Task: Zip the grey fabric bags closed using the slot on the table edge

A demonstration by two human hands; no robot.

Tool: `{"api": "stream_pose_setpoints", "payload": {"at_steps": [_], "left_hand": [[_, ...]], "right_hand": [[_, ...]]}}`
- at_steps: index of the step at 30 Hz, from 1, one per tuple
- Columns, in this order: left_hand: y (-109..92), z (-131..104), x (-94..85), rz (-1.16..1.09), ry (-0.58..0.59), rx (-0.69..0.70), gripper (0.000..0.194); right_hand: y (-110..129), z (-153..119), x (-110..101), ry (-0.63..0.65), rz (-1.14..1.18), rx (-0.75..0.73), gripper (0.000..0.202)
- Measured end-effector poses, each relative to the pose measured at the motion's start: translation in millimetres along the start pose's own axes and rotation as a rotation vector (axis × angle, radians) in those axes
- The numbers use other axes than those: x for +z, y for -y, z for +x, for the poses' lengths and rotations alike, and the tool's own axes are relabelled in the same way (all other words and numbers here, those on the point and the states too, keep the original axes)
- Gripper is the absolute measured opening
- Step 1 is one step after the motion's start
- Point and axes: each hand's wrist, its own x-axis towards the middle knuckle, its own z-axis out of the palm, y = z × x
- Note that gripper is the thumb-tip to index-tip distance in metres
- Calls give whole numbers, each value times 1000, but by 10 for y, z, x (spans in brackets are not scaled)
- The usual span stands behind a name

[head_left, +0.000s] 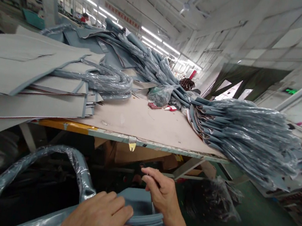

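Observation:
A blue-grey piece, which looks like part of a bag, lies low in the view with its layered edge towards me. My left hand is closed on the left side of this piece, fingers curled over its edge. Above its right side, my right hand is raised with thumb and forefinger pinched together. What the pinch holds is too small to make out; a thin pale line hangs below that hand. A looped, plastic-wrapped handle rises to the left of my left hand.
Ahead stands a worktable with a metal clip on its front edge. Grey panels are stacked at left. Plastic-wrapped strips overhang the right end. A red-and-white small bottle lies mid-table. Cardboard sits underneath.

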Motion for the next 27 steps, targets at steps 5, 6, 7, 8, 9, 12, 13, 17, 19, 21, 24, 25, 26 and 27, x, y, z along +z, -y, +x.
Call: {"api": "stream_pose_setpoints", "payload": {"at_steps": [5,6,7,8,9,12,13,17,19,21,24,25,26,27], "left_hand": [[23,-36,12,-8,-19,-17,24],[26,-43,13,-7,-24,-20,25],[28,-49,13,-6,-29,-23,26],[31,-52,12,-6,-29,-25,26],[35,-53,10,-5,-27,-24,27],[48,-51,1,1,-21,-24,27],[52,-50,-2,0,-21,-22,27],[64,-53,2,-21,-18,-27,27],[70,-57,8,-32,-14,-36,26],[77,-62,11,-35,-24,-35,26],[95,-66,7,-32,-50,-29,27],[104,-67,7,-30,-53,-30,27],[114,-69,8,-27,-59,-29,28],[124,-71,12,-21,-64,-29,28]], "right_hand": [[50,41,51,8,111,224,31],[55,47,54,31,93,236,34],[61,52,53,59,57,233,36],[69,58,47,93,12,220,37],[78,63,38,127,-39,200,38],[115,79,5,206,-165,155,32],[127,83,-5,212,-178,165,28],[136,93,-17,165,-194,216,10],[119,94,-12,142,-236,166,10],[99,97,-4,119,-272,70,8],[96,116,14,79,-291,-133,6],[106,130,22,77,-290,-197,5],[120,147,32,82,-290,-245,5],[136,168,44,86,-290,-275,6]]}}
